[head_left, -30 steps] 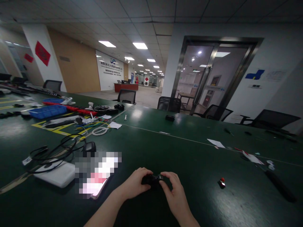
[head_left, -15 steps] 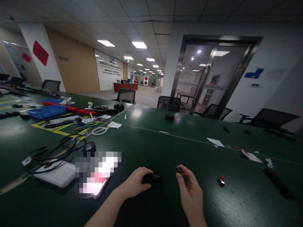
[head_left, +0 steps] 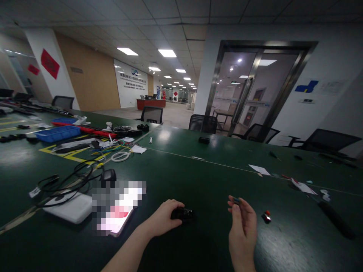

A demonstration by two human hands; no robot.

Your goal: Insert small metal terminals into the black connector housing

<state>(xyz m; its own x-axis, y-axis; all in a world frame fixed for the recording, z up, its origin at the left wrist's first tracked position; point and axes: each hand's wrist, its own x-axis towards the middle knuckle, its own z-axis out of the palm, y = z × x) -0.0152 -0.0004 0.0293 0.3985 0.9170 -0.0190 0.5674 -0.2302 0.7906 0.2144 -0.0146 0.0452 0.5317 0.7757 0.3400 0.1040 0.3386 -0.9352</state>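
Observation:
My left hand (head_left: 164, 218) rests on the dark green table, its thumb and fingers closed around a small glossy black object (head_left: 186, 214) whose kind I cannot make out. To the right, my right hand (head_left: 242, 226) is raised a little, pinching a tiny dark piece (head_left: 235, 200) between thumb and fingertips. Most of that piece is hidden by the fingers. Beside the right hand lies a small red and silver part (head_left: 267, 216). A phone (head_left: 124, 211) with a lit, blurred screen lies left of my left hand.
A white box (head_left: 70, 207) with a coiled black cable (head_left: 82, 181) lies at the left. Farther off are a blue tray (head_left: 58, 133), loose wires, a small wrench (head_left: 151, 140) and a black block (head_left: 203, 140). At the right lie paper (head_left: 259, 169) and a long black object (head_left: 336, 219).
My right hand has moved right, away from the black object, with the tiny dark piece still in its fingertips. My left hand stays in place on the black object.

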